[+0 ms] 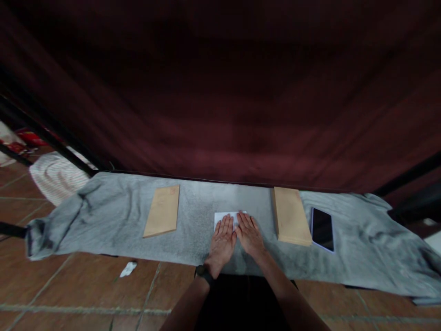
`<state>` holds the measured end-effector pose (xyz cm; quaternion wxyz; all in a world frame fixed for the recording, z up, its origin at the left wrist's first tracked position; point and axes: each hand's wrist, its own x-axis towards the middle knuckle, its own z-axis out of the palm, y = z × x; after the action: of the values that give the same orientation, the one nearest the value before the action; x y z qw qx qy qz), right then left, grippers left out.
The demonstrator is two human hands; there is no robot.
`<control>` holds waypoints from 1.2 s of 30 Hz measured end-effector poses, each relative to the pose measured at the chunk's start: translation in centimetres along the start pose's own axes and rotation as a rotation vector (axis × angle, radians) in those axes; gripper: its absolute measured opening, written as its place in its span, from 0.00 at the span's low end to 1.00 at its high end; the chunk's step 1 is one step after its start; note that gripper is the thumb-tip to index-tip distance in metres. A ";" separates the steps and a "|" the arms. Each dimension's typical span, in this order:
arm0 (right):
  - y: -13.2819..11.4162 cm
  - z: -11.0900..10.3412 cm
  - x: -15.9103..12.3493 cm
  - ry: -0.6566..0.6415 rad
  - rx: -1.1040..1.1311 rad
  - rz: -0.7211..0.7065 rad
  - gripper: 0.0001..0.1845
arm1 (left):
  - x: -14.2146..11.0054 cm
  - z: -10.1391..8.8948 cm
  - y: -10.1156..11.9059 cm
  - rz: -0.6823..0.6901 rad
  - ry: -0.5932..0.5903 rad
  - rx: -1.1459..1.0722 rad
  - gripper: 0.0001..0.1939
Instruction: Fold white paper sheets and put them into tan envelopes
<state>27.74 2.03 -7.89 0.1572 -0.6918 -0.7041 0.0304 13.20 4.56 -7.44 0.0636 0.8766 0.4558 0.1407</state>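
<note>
A small sheet of white paper (218,216) lies on the grey cloth, mostly covered by my hands. My left hand (223,239) rests flat on its left part, fingers stretched out and pointing away from me. Beside it, my right hand (250,233) lies flat over the right part, fingers also extended. The two thumbs come close together over the middle of the paper. Neither hand grips anything. To the left is a brown envelope (162,209); on the right stands a thick stack of brown envelopes (292,216).
The grey cloth (120,216) covers a long narrow surface. A phone (322,229) lies right of the stack. Behind hangs a dark red curtain (220,115). A crumpled white scrap (128,269) lies on the tiled floor (86,285). Striped cloth (57,174) hangs at the left.
</note>
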 end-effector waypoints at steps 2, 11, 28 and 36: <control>0.5 0.2 -0.2 0.011 -0.027 0.011 0.30 | -0.2 -0.4 -0.7 -0.041 0.018 0.011 0.29; 2.8 0.4 -0.9 0.089 -0.126 0.005 0.30 | -1.3 -2.0 -4.3 -0.153 0.047 0.141 0.29; 2.5 -1.0 -3.1 0.085 -0.103 -0.048 0.27 | 0.7 0.8 2.0 0.046 0.009 0.091 0.28; 1.8 -2.0 -7.1 0.120 -0.034 -0.162 0.25 | 2.0 0.1 2.9 0.061 -0.049 0.017 0.26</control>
<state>29.91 -5.26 -7.74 0.1892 -0.6357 -0.7475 -0.0357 16.56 4.56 -6.48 0.0628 0.8937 0.4284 0.1171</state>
